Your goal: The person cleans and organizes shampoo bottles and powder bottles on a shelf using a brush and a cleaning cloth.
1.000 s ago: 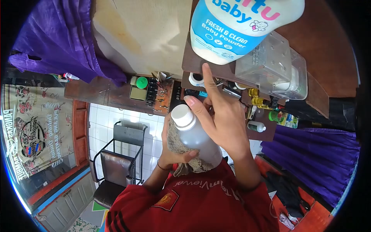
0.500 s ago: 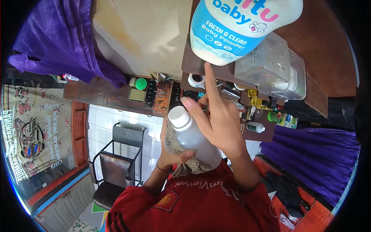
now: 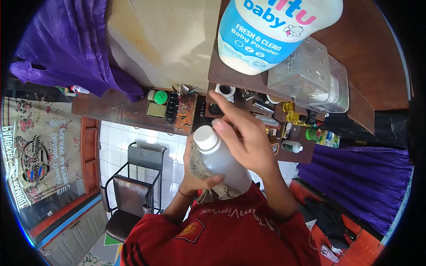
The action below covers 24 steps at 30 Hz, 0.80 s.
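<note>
A translucent plastic bottle [image 3: 222,162] with a white cap [image 3: 205,136] is held in front of my red shirt. My right hand [image 3: 246,139] wraps over its upper side, fingers reaching past the cap. My left hand [image 3: 195,179] presses a brownish knitted cloth [image 3: 199,165] against the bottle's lower side, thumb on the bottle. The cloth hangs down under the bottle's base.
A large white-and-blue baby powder bottle [image 3: 270,31] and a clear plastic box [image 3: 310,80] stand on a brown shelf [image 3: 230,75]. Small bottles and tools crowd the ledge [image 3: 284,124] below. A metal chair [image 3: 133,186], purple curtains [image 3: 66,44] and a printed banner [image 3: 35,155] surround.
My right index finger, raised toward the powder bottle before, has come down over the bottle's cap. The bottle and the cloth stay in about the same place.
</note>
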Each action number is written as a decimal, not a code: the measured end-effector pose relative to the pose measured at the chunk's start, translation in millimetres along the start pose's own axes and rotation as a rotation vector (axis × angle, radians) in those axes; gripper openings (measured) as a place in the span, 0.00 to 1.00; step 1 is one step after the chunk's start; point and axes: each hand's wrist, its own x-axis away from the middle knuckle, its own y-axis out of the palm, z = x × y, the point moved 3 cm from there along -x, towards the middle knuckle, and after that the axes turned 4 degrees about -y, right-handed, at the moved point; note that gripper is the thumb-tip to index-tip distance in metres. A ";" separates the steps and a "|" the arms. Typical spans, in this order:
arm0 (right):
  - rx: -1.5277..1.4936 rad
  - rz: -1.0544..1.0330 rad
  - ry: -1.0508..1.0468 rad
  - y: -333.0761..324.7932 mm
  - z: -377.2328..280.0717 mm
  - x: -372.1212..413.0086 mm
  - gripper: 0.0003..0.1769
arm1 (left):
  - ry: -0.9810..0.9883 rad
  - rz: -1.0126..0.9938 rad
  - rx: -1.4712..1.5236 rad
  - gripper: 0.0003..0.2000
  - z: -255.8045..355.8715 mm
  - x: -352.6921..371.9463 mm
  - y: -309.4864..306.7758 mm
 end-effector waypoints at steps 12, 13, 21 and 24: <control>-1.986 -0.181 0.100 -27.2 -24.2 42.6 0.54 | 0.039 -0.023 0.002 0.53 7.9 -0.9 7.1; -2.002 -0.203 0.084 -27.8 -25.9 43.1 0.54 | 0.053 -0.016 0.015 0.54 8.4 -0.3 9.8; -1.963 -0.213 0.023 -39.5 -38.7 59.2 0.54 | -0.006 -0.030 0.013 0.53 7.3 8.5 17.1; -1.925 -0.195 0.021 -43.3 -39.6 65.3 0.55 | -0.075 -0.058 -0.001 0.53 -0.6 11.0 14.5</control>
